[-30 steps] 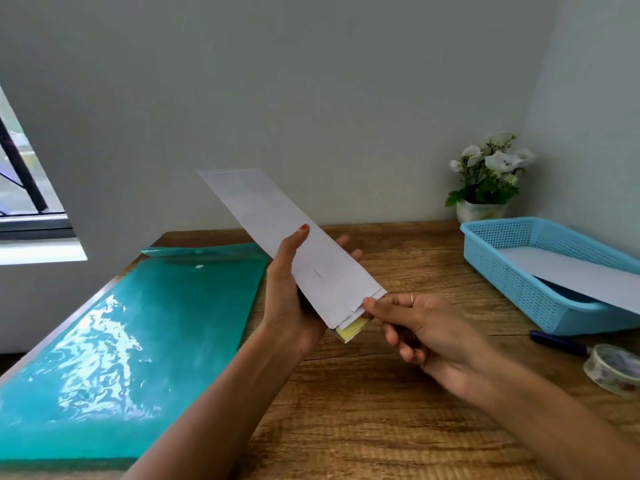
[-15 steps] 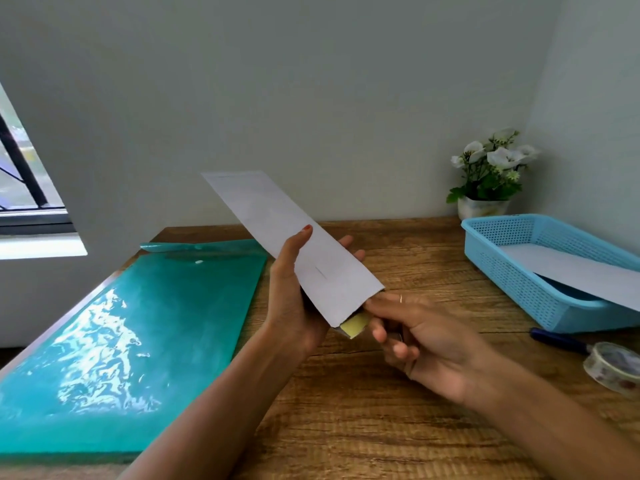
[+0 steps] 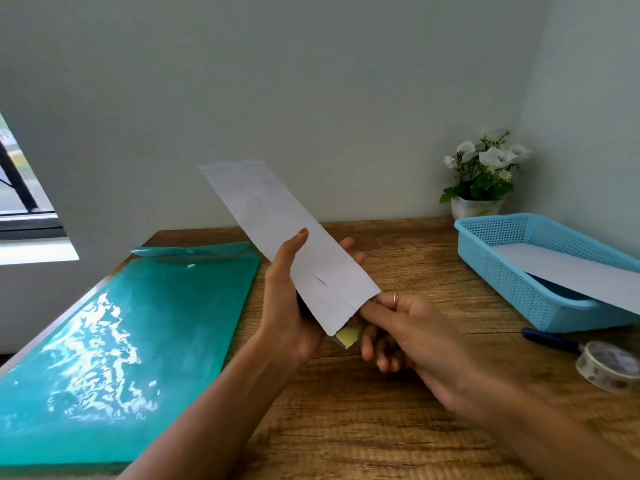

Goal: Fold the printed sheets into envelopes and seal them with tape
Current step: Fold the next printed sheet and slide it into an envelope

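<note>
A long white envelope [image 3: 277, 237] is held up over the wooden desk, slanting from upper left to lower right. My left hand [image 3: 287, 306] grips its lower part, thumb on the front and fingers behind. My right hand [image 3: 408, 334] is at the envelope's open lower end, fingertips pressed against the opening. A yellowish flap strip [image 3: 348, 336] sticks out below that end. The folded sheet is inside and hidden. A roll of patterned tape [image 3: 606, 370] lies on the desk at the far right.
A teal plastic folder [image 3: 121, 341] covers the desk's left side. A blue plastic basket [image 3: 502, 268] with another white envelope [image 3: 568, 271] across it stands at the right. A dark blue pen [image 3: 550, 339] lies beside the tape. A white flower pot [image 3: 478, 206] stands at the back.
The edges of the folded sheet that stuck out of the envelope's lower end have gone inside. My right hand's fingers have moved up against the opening. My left hand holds still.
</note>
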The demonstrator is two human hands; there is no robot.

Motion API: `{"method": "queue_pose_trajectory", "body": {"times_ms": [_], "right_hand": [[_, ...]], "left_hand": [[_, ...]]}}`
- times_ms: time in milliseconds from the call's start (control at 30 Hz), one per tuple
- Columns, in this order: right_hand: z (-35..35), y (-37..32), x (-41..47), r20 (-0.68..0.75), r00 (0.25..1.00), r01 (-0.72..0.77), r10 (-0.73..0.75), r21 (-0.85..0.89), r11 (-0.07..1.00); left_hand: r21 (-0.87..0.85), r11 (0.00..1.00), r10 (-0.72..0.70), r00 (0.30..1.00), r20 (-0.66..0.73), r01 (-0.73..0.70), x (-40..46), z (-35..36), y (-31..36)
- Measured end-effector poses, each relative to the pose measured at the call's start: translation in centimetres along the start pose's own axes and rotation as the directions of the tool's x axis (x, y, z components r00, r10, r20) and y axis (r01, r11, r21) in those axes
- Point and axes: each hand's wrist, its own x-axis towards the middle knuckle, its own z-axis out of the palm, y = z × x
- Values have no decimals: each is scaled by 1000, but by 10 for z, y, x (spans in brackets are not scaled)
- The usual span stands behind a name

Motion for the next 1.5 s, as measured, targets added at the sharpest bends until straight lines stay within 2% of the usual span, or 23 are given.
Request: {"method": "queue_pose_trajectory", "body": {"times_ms": [100,167,233,267,333,467,567,633,767,833,900,933,1033,1133,1333,1500], "right_hand": [[-6,0,-7,-23,958,269,-284,-261,927],[-10,3,-10,17,883,406,-468,-527,747],[-13,8,-10,109,782,471,-613,-748,468],[-13,11,-9,155,740,491,-654,-790,367],[-14,16,-5,193,698,511,-689,-809,291],[-17,20,-2,185,587,549,-788,-807,219],[-19,18,-2,245,554,586,-796,-794,164],[-20,17,0,293,581,620,-759,-763,181],[-19,16,-2,274,706,618,-653,-689,378],[-18,16,-2,241,727,598,-643,-682,421],[-17,17,-3,220,723,588,-655,-695,415],[-17,18,-2,220,702,595,-678,-703,388],[-16,21,-2,239,577,625,-781,-745,234],[-16,22,0,239,482,591,-843,-799,111],[-15,21,2,247,434,538,-866,-843,30],[-18,23,3,240,338,487,-910,-872,-49]], "left_hand": [[-65,998,21,1000,-20,-22,0,-5,10],[-102,994,20,1000,-20,-22,0,-7,15],[-114,993,5,1000,-9,-6,0,-8,17],[-112,994,-7,1000,-3,6,-1,-9,16],[-105,994,-36,999,23,38,-1,-8,15],[-43,997,-55,995,78,59,-1,-9,13],[27,998,-52,998,26,52,0,-11,13],[56,996,-69,997,-23,71,1,-13,12],[125,987,-91,991,-102,103,4,-15,11],[111,988,-94,989,-113,106,4,-15,11],[88,991,-87,987,-132,100,4,-15,10],[66,993,-85,987,-137,94,3,-14,10],[14,996,-84,985,-149,87,2,-13,10],[-22,995,-101,980,-172,98,1,-11,9],[-95,987,-142,978,-154,128,-3,-3,10],[-72,986,-152,986,-63,148,-6,2,8]]}}
